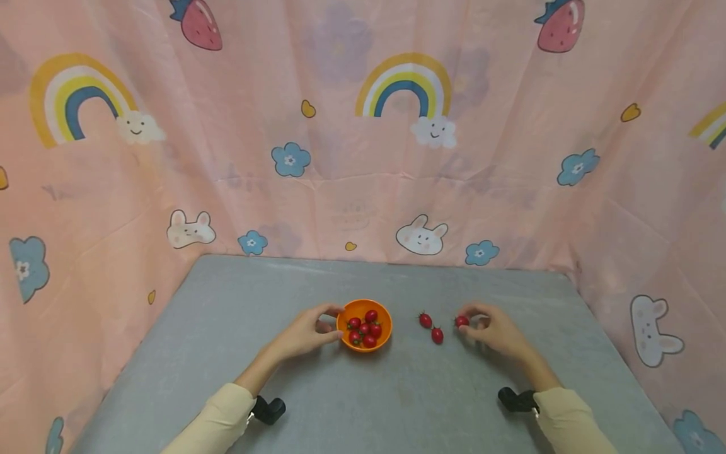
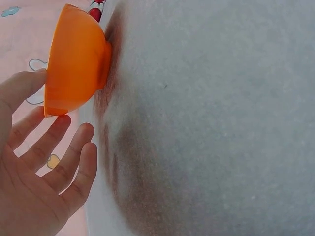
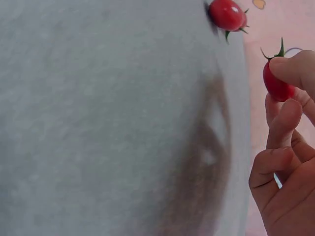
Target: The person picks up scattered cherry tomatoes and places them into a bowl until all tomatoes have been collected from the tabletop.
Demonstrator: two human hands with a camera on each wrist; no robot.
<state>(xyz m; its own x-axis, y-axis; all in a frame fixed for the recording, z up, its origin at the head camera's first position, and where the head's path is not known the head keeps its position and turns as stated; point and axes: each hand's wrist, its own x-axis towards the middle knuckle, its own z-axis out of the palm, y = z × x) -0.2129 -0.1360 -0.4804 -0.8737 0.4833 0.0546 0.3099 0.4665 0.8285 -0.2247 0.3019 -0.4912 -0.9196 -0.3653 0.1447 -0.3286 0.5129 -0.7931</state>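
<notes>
An orange bowl [image 1: 389, 333] stands on the table with several red cherry tomatoes [image 1: 371, 316] inside. My left hand [image 1: 306, 331] holds the bowl at its left rim, thumb and index finger set apart along the edge. The left wrist view shows the thumb and fingertips [image 2: 61, 123] at the rim, with the outer fingers spread loosely. Over to the right, my right hand [image 1: 496, 329] pinches a cherry tomato [image 3: 276, 84] between thumb and fingers, its green stem upward in the right wrist view. Two loose cherry tomatoes, one nearer the back [image 1: 425, 320] and one nearer the front [image 1: 437, 335], lie between bowl and right hand.
The grey table [image 1: 363, 403] reaches back to a pink curtain [image 1: 340, 202] printed with rainbows, rabbits and flowers, which also hangs at both sides. Black wrist mounts [image 1: 269, 410] sit by both cream sleeves [image 1: 573, 419].
</notes>
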